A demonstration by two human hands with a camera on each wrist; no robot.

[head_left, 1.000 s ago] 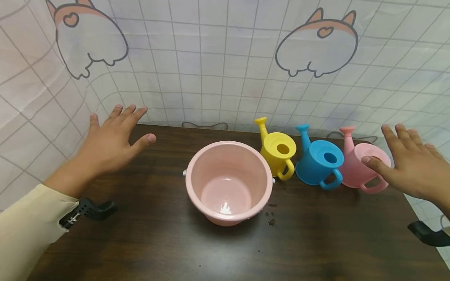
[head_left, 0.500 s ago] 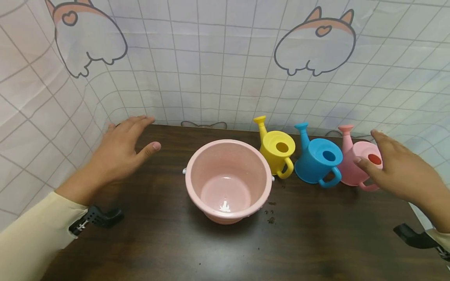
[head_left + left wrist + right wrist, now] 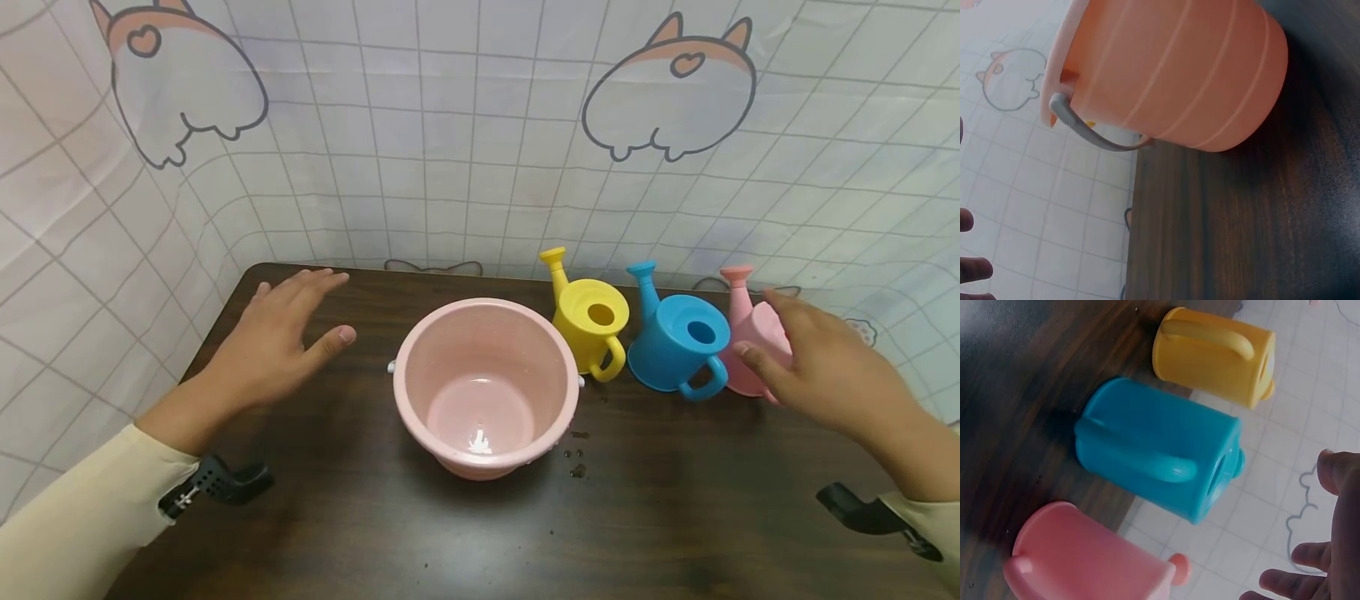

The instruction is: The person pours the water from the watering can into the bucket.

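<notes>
The left hand [image 3: 273, 346] was held open above the desk [image 3: 360, 517], fingers straight and spread, nothing gripped. To its right, apart from the thumb, stood the pink bucket [image 3: 486, 385], upright, its mouth open upward and its grey bail handle [image 3: 1088, 132] hanging against the ribbed wall. Further right, a row of three small watering cans was set along the far edge: the yellow can [image 3: 591, 325], the blue can [image 3: 678, 342] and the pink can [image 3: 753, 337], each upright with its spout rising at the far side and its loop handle facing the person. The right hand [image 3: 813, 367] was open, fingers extended, and lay over the pink can, directly in front of and partly covering it; whether the palm touched the can could not be told. The right hand was much the nearer to this can. The pink can was smooth, pale-pink plastic with a round flared spout tip [image 3: 1179, 570].
</notes>
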